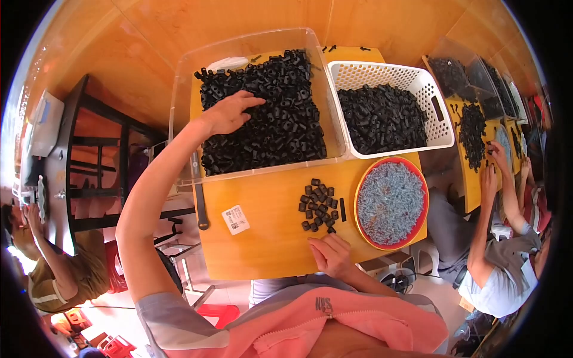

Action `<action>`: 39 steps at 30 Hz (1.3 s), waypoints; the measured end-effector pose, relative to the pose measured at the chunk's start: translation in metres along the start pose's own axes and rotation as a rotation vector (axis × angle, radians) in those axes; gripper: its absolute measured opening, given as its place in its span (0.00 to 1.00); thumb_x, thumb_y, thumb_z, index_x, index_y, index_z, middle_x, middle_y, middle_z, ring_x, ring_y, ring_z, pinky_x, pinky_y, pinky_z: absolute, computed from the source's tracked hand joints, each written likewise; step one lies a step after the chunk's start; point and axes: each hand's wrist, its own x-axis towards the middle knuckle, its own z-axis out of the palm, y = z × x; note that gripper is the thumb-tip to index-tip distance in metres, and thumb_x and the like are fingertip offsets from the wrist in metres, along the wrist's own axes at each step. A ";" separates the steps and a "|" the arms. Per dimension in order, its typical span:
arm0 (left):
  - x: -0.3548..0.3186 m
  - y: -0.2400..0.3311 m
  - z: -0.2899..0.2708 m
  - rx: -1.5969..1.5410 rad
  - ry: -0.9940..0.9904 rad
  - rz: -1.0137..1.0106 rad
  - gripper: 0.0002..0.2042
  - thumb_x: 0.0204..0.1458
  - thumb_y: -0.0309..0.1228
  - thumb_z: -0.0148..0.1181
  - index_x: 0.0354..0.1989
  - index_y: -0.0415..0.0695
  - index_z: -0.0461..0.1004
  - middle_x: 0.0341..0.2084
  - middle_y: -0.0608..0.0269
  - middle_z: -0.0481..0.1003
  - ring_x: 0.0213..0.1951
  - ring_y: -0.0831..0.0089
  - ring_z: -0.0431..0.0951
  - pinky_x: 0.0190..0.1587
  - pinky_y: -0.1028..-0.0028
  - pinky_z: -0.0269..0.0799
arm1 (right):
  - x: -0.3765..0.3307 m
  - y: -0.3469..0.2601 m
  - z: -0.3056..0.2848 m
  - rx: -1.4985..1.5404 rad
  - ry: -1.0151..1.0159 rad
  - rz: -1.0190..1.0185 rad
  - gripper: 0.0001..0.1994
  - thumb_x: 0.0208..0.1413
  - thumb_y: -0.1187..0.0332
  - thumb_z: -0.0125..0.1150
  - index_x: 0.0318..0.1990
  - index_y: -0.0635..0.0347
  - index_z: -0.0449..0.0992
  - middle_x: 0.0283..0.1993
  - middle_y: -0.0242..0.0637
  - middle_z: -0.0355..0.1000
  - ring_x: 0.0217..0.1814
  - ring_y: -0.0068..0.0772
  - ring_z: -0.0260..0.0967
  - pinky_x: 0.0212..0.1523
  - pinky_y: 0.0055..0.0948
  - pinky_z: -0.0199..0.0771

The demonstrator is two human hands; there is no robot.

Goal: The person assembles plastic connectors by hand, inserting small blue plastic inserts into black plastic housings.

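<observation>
My left hand (230, 113) reaches into a large clear plastic bin (262, 170) heaped with small black cylindrical parts (268, 134). Its fingers are stretched out over the heap, and nothing shows in them. Near the front edge of the table, my right hand (332, 255) is curled closed; whether it holds a small piece is hidden. Just beyond it lies a loose group of black cylinders (319, 206), with a short black strip (342, 209) at its right. A red bowl with a yellow rim (425, 206), full of small blue-grey pieces (391, 203), stands to the right.
A white perforated basket (440, 122) of black parts sits beside the bin. A white label (236, 219) and a black bar-like thing (202, 209) lie at the table's left. Co-workers (501, 256) sit right; another person (65, 268) is left, beside a black frame (98, 143).
</observation>
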 end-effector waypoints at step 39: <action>0.019 0.035 0.012 -1.056 -0.601 -0.423 0.11 0.49 0.40 0.51 0.26 0.44 0.70 0.16 0.69 0.69 0.11 0.81 0.66 0.08 0.85 0.52 | 0.002 0.001 0.005 -0.080 -0.024 0.049 0.08 0.40 0.77 0.61 0.31 0.63 0.73 0.23 0.35 0.64 0.24 0.36 0.63 0.22 0.30 0.63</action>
